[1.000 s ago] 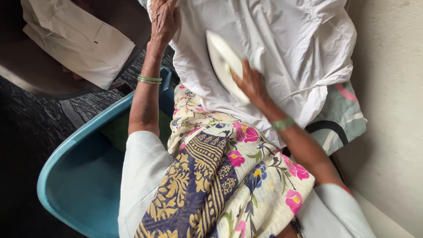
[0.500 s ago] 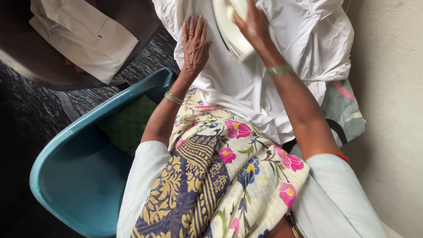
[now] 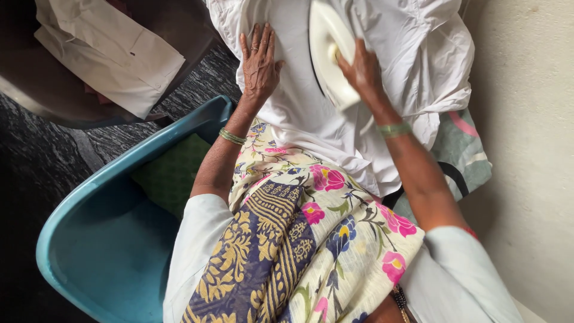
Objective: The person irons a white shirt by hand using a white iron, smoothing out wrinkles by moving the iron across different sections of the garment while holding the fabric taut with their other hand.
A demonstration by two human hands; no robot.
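Note:
A white garment (image 3: 382, 90) lies spread and wrinkled on a padded surface before me. My right hand (image 3: 360, 67) grips the handle of a white clothes iron (image 3: 327, 48) that rests on the cloth near the top of the view. My left hand (image 3: 258, 60) lies flat, fingers spread, pressing the garment just left of the iron. Both wrists carry green bangles. A floral drape covers my front below the hands.
A blue plastic tub (image 3: 101, 245) with a green cloth inside stands at lower left. Folded white cloth (image 3: 107, 48) lies on a dark round surface at upper left. A pale wall (image 3: 526, 149) runs along the right. A patterned pad (image 3: 466, 149) shows under the garment.
My left hand came down from the garment's far edge and now presses flat beside the iron. The iron sits further up the cloth than a second ago; my view has also shifted.

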